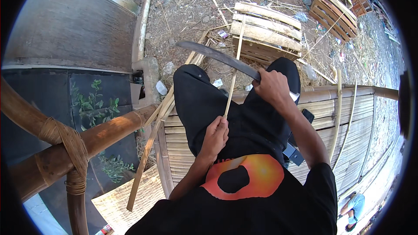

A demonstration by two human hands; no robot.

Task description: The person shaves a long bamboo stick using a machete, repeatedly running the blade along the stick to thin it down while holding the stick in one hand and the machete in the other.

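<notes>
My left hand is closed around the lower end of a thin, pale bamboo strip, in front of my lap. The strip slants up and away between my knees, its far end in front of a wooden crate. My right hand grips a machete with a long, dark, curved blade; most of its handle is hidden by the fingers. Pointing left, the blade crosses the strip about midway along it. Whether blade and strip touch, I cannot tell.
I sit on a bamboo slat bench. Several bamboo strips lean beside my left knee, near a bamboo railing. A wooden crate stands ahead on littered ground. A person is at the lower right.
</notes>
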